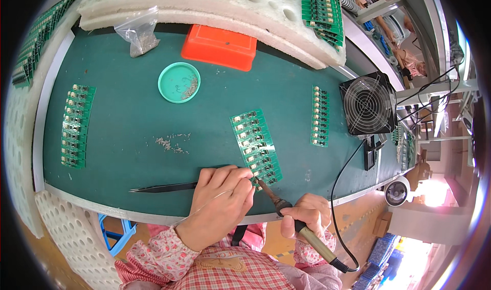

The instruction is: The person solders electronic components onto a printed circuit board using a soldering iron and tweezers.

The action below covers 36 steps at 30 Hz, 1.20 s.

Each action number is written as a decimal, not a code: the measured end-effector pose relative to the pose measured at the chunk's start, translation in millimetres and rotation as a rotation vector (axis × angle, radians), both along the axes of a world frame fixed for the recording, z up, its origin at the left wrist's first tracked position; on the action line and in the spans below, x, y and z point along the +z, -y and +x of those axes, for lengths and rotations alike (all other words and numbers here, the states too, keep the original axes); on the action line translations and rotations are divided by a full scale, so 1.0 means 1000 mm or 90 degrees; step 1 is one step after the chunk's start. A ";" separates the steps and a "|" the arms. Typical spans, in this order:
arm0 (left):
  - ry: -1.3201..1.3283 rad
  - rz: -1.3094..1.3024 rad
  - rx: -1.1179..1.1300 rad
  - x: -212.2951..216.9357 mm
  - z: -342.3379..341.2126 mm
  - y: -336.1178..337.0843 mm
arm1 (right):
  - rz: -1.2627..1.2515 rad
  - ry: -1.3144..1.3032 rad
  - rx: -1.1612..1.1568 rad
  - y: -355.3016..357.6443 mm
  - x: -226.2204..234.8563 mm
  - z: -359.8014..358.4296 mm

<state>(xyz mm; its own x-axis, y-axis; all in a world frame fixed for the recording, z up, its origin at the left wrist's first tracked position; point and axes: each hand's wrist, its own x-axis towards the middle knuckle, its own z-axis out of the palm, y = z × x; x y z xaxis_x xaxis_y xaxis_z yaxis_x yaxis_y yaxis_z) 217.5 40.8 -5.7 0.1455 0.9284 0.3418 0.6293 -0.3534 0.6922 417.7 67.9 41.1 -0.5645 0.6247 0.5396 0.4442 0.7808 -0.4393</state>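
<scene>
A green panel of small circuit boards (255, 144) lies on the mat before me. My right hand (310, 214) is closed around the handle of a soldering iron (316, 245), whose tip meets the panel's near end. My left hand (221, 200) is closed beside that end, fingertips close to the iron's tip. A thin strand of solder wire (214, 199) runs over the back of this hand toward its fingers; the pinch itself is hidden. Black tweezers (166, 188) stick out leftward from under the left hand, and I cannot tell whether they are gripped or just lie there.
More panels lie at left (77, 129) and right (320, 116). Tiny pale parts (173, 143) are scattered near a round green dish (163, 88). Behind stand a red bin (220, 47), a plastic bag (143, 42) and white foam (204, 8). A fan (367, 103) and the iron's cable (335, 187) are at right.
</scene>
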 end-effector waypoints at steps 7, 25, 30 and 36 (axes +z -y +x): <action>0.004 0.001 0.004 0.000 0.002 -0.001 | 0.037 0.017 0.016 0.000 -0.002 -0.002; 0.058 -0.015 0.020 0.001 -0.001 0.000 | 0.126 0.049 0.015 0.010 -0.007 -0.011; 0.240 -0.115 0.055 0.017 -0.020 0.004 | 0.098 -0.073 -0.057 0.015 -0.011 0.003; 1.037 -0.392 -0.147 0.105 -0.037 0.011 | 0.100 -0.109 -0.237 0.025 -0.011 0.027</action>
